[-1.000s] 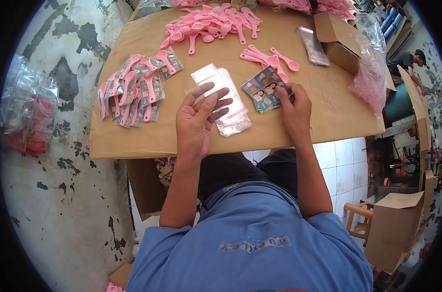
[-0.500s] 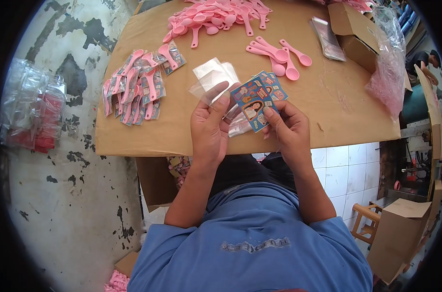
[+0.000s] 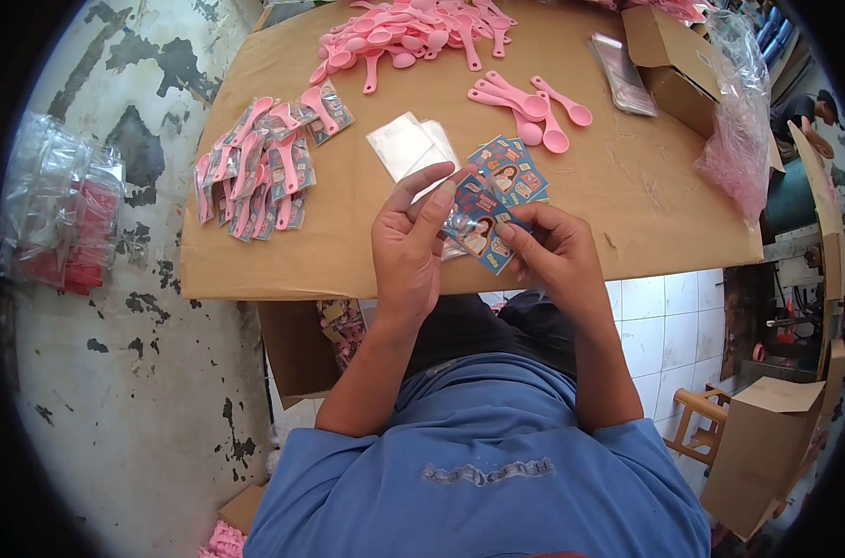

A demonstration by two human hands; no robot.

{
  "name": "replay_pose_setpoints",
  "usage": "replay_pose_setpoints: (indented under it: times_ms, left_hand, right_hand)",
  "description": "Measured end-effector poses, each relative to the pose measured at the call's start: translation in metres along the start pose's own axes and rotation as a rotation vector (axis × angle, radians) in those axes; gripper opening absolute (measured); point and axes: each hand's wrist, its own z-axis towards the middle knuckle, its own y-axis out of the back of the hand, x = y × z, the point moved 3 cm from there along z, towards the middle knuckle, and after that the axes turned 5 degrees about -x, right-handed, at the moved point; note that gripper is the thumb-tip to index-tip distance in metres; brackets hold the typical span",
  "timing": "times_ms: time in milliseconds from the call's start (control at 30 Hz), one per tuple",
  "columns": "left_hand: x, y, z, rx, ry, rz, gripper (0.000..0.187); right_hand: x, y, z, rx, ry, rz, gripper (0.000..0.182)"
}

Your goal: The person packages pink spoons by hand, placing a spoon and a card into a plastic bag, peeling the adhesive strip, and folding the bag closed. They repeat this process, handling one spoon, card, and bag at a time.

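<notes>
Both hands grip one printed card and a clear bag just above the near edge of the table.

The left hand (image 3: 409, 244) pinches a small clear plastic bag (image 3: 457, 223) between thumb and fingertips, and the right hand (image 3: 554, 253) clamps the lower end of a printed card (image 3: 483, 229) whose upper part sits inside or against that bag; which one cannot be told. Just beyond the card lies a small stack of matching cards (image 3: 509, 174), with a pile of empty clear bags (image 3: 407, 144) beside it on the cardboard-covered table (image 3: 348, 232). Three loose pink spoons (image 3: 532, 100) lie further out, a large heap of pink spoons (image 3: 404, 35) at the far edge. To the left sits a pile of bagged spoons (image 3: 260, 166). A cardboard box (image 3: 669, 65) stands at the right.
</notes>
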Motion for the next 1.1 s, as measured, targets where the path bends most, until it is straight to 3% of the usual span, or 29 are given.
replay_pose_setpoints:
  times_ms: [400, 600, 700, 900, 1100]
  left_hand:
    - [0.015, -0.003, -0.010, 0.068, -0.032, 0.108, 0.029]
    - [0.008, -0.015, -0.016, 0.120, -0.052, 0.188, 0.042]
    - [0.004, -0.018, -0.014, 0.110, -0.070, 0.154, 0.049]
    - [-0.008, -0.021, -0.005, 0.132, -0.064, -0.217, 0.060]
    - [0.006, -0.020, -0.004, 0.145, -0.021, -0.327, 0.055]
  right_hand:
    - [0.001, -0.009, 0.010, -0.003, 0.149, 0.224, 0.021]
    - [0.000, -0.030, 0.009, -0.089, 0.181, 0.254, 0.020]
    - [-0.007, -0.024, 0.008, -0.044, 0.151, 0.244, 0.020]
    - [-0.018, -0.024, -0.002, -0.080, 0.040, 0.295, 0.021]
    - [-0.011, -0.022, -0.010, -0.038, 0.004, 0.257, 0.019]
